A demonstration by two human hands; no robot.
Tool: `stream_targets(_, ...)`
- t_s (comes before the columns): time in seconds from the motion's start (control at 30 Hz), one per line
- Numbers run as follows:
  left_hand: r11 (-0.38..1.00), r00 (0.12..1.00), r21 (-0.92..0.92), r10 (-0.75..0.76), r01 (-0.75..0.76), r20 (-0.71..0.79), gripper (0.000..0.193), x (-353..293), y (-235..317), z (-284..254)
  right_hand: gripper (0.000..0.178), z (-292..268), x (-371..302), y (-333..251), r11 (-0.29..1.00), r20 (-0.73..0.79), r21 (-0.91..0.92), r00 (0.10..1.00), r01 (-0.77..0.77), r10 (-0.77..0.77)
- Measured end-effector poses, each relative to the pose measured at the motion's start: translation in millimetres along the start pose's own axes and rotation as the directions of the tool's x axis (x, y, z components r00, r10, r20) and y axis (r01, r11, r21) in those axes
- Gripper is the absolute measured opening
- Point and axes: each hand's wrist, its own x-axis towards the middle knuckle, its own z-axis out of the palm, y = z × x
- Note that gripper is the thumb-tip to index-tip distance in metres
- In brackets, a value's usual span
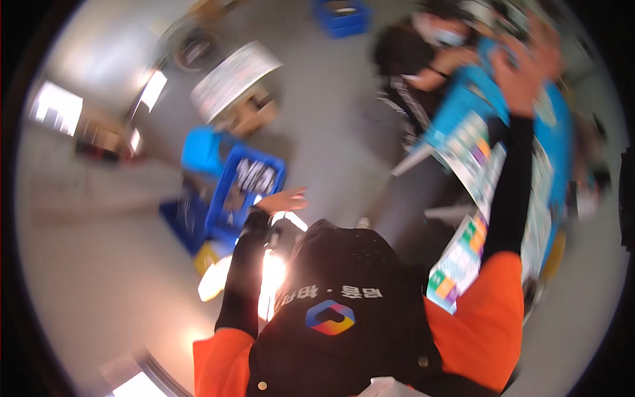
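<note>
My left hand (pixel 286 200) hangs beside a blue plastic crate (pixel 278 173) on the left, its fingers stretched out and holding nothing I can see. Inside the crate are blurred silvery and dark pieces (pixel 254 177). My right hand (pixel 526 73) is raised at the upper right, over the far part of a blue-topped table (pixel 559 135). Its fingers look spread, though motion smears them, and nothing shows in them. Below my right forearm, printed sheets or flat packs with coloured squares (pixel 456 264) lie along the table's near edge.
Across the table a masked person in dark clothes (pixel 403 56) leans in, a hand (pixel 456 61) over the tabletop. A white board-like panel (pixel 235 76) and cardboard box (pixel 251 116) stand at the upper left. Another blue crate (pixel 340 26) sits on the grey floor (pixel 317 126).
</note>
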Motion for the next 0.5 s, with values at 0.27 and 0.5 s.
stream_targets(0.27, 0.908, 0.849, -0.226, -0.411, 0.352, -0.332, 0.056, -46.5, -280.4, 147.7, 0.01, 54.8, -89.3, -184.4, 0.338, 0.639, 0.77, 0.656, -0.542, -0.402)
stream_targets(0.5, 0.443, 0.653, -0.709, -0.757, 0.549, 0.032, 0.05, -91.1, -273.4, 164.5, 0.027, -2.1, -202.2, -265.2, 0.48, 0.38, 0.301, -0.358, -0.824, -0.853)
